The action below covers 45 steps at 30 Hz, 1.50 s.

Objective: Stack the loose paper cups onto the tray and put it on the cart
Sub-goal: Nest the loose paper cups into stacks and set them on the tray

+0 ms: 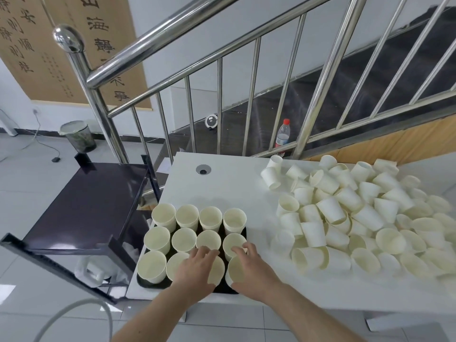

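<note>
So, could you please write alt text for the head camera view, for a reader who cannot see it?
Two hands, the left hand and right hand, rest on upright paper cups standing in rows on a black tray on a white table. A pile of loose cups lies to the right; a dark cart stands left.
</note>
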Each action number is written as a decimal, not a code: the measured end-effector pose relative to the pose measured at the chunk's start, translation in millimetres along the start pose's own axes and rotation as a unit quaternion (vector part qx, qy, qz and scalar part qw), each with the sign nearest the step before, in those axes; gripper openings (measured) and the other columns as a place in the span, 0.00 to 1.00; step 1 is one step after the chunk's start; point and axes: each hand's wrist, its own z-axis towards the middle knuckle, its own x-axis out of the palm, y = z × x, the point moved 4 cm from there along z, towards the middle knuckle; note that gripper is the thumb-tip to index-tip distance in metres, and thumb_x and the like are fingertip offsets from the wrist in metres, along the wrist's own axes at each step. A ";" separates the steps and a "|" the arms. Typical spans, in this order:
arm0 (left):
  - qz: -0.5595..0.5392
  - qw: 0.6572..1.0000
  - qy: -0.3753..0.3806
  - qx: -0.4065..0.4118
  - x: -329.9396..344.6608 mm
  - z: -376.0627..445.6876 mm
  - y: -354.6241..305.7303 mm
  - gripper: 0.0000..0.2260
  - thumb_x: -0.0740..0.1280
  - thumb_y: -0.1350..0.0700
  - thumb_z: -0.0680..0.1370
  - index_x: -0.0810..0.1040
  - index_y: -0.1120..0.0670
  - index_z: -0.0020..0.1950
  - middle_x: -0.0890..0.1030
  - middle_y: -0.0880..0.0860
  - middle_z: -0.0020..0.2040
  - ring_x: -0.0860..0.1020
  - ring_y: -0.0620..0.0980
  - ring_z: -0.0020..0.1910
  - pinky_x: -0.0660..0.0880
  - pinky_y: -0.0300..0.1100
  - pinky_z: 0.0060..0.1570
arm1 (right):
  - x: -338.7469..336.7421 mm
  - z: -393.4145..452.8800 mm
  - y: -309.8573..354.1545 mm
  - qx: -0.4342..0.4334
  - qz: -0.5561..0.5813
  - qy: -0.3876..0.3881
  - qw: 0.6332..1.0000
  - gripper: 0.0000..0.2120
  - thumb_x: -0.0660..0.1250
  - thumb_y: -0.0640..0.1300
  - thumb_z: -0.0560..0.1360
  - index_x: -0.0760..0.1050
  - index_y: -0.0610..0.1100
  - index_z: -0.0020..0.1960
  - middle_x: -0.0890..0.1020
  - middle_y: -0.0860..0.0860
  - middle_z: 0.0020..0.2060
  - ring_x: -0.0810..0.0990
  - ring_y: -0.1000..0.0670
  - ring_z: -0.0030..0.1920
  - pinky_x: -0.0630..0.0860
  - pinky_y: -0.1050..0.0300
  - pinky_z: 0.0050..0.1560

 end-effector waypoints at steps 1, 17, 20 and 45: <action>0.007 1.000 0.004 0.002 2.6 1.9 1.2 0.34 0.69 0.50 0.73 0.57 0.47 0.75 0.62 0.49 0.70 0.63 0.52 0.68 0.72 0.44 0.58 | 2.8 1.5 0.0 0.004 0.000 0.002 1.000 0.39 0.69 0.48 0.72 0.53 0.52 0.76 0.50 0.50 0.74 0.69 0.46 0.67 0.74 0.55 0.56; 0.020 1.000 0.011 0.009 11.5 13.7 15.3 0.34 0.69 0.47 0.72 0.58 0.44 0.74 0.61 0.47 0.70 0.65 0.51 0.68 0.67 0.45 0.61 | 10.5 16.6 -0.8 -0.018 -0.023 0.011 1.000 0.42 0.73 0.52 0.71 0.52 0.52 0.76 0.50 0.49 0.74 0.68 0.45 0.68 0.74 0.53 0.58; 0.025 0.999 0.018 0.010 10.8 13.1 15.5 0.34 0.69 0.48 0.71 0.57 0.44 0.74 0.61 0.47 0.70 0.64 0.51 0.68 0.66 0.45 0.61 | 11.1 16.9 -0.9 -0.019 -0.017 0.017 1.000 0.42 0.73 0.52 0.71 0.52 0.52 0.76 0.51 0.50 0.74 0.68 0.46 0.68 0.73 0.53 0.59; 0.042 0.999 -0.020 -0.016 -18.2 18.7 -7.3 0.25 0.64 0.47 0.76 0.64 0.45 0.72 0.61 0.48 0.72 0.63 0.52 0.69 0.63 0.47 0.64 | -23.2 7.1 -20.0 -0.036 0.005 -0.008 0.999 0.36 0.68 0.55 0.72 0.56 0.50 0.75 0.59 0.51 0.69 0.69 0.47 0.66 0.72 0.54 0.59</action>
